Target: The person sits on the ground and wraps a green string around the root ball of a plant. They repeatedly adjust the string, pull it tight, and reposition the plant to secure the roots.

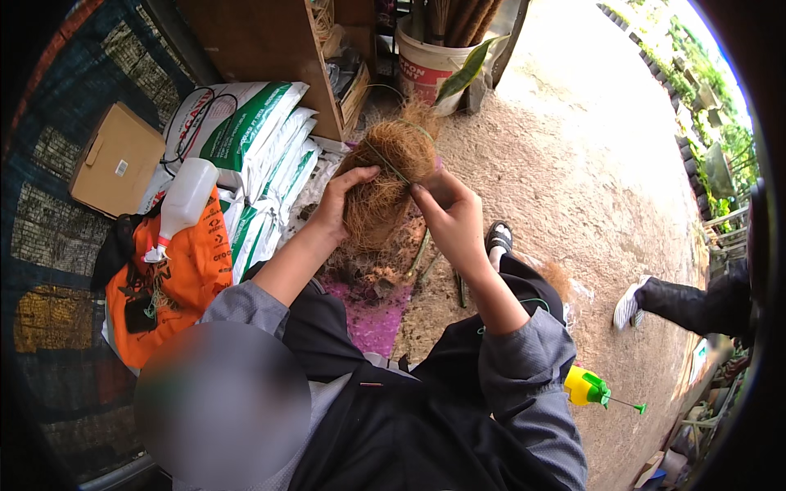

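My left hand (339, 199) grips the left side of a bundle of brown coconut fibre (384, 212). Thin green string (385, 161) runs across the fibre. My right hand (451, 212) pinches at the string on the bundle's right side, with thumb and forefinger together. A green leaf with yellow edges (471, 70) extends beyond the top of the bundle. Beneath it, dark soil and fibre scraps (377, 279) lie on a purple sheet (374, 316). Whether the leaf's base sits inside the fibre is hidden.
Stacked white and green sacks (245, 135) stand at left, near a cardboard box (116, 161), a white spray bottle (189, 196) and an orange bag (178, 282). A paint bucket (430, 61) stands ahead. At right are a yellow sprayer (586, 386) and another person's leg (675, 304).
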Motion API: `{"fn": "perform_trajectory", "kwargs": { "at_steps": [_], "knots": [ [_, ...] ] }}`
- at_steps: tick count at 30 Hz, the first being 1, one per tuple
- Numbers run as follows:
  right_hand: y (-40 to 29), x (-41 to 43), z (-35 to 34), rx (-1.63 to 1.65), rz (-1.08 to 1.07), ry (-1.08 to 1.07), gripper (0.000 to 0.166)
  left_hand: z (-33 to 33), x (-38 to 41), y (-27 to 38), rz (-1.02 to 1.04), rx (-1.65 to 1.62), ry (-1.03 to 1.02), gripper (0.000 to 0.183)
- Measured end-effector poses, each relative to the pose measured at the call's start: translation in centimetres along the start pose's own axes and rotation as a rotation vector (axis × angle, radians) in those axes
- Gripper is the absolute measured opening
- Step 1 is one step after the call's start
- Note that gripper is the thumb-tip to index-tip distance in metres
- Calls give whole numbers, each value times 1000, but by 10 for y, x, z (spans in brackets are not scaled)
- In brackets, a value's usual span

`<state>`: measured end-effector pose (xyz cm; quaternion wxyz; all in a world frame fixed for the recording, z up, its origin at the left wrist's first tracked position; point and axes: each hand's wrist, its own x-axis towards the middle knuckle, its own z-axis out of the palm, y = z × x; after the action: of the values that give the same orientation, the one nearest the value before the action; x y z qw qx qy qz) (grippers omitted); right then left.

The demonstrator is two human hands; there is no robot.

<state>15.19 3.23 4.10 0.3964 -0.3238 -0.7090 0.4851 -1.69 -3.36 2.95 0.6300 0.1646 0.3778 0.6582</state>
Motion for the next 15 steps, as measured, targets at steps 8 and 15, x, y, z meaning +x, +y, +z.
{"fn": "perform_trajectory", "kwargs": {
  "at_steps": [8,15],
  "knots": [
    [-6,17,-19,-296,222,-156,46,-14,8,-5,52,-217,-90,49],
    [-1,35,-34,-193,116,-133,34,-4,4,-4,93,-393,-262,51]
  ]
}}
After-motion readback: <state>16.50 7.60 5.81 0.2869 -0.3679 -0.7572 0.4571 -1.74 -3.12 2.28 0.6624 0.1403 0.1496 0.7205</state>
